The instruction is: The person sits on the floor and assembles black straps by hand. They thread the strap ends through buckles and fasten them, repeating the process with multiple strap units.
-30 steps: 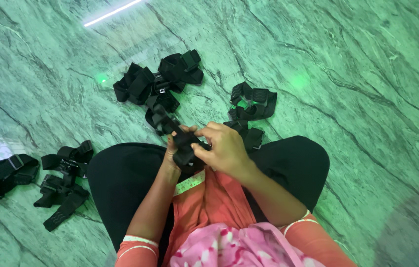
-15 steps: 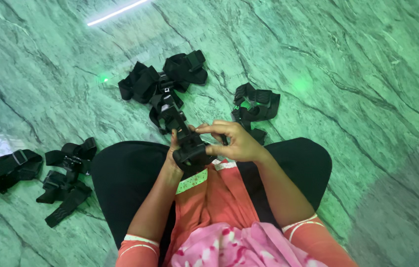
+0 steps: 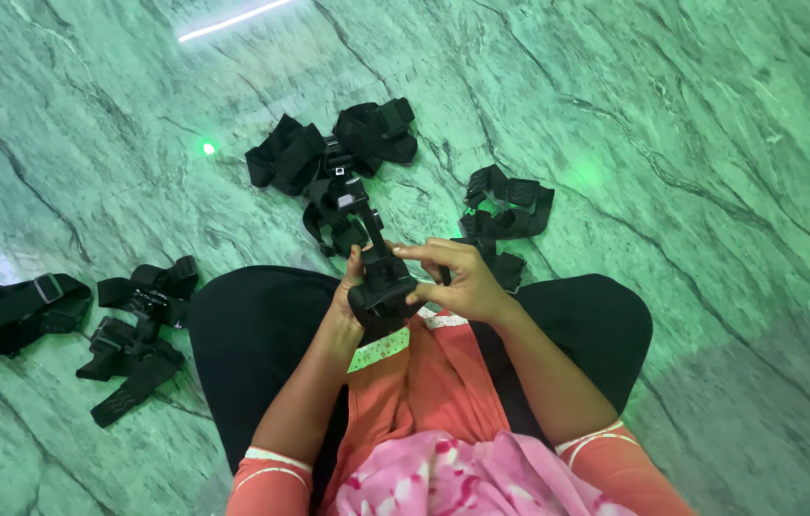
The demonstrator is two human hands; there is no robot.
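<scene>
I sit cross-legged on a green marble floor and hold a black strap harness [image 3: 381,279] over my lap. My left hand [image 3: 345,302] grips it from below and behind. My right hand [image 3: 457,280] pinches its top with thumb and fingers curled over it. The strap's free end runs up from my hands toward a pile of black straps [image 3: 333,162] on the floor just ahead. Another black strap bundle [image 3: 505,212] lies right behind my right hand.
Two more black strap bundles lie on the floor at my left, one [image 3: 137,330] beside my knee and one [image 3: 18,315] near the frame's edge. My black-trousered knees [image 3: 252,354] spread to both sides.
My hands have turned the harness more upright and drawn it slightly toward me. My right hand has shifted from covering it to pinching its top. The view drifted a little.
</scene>
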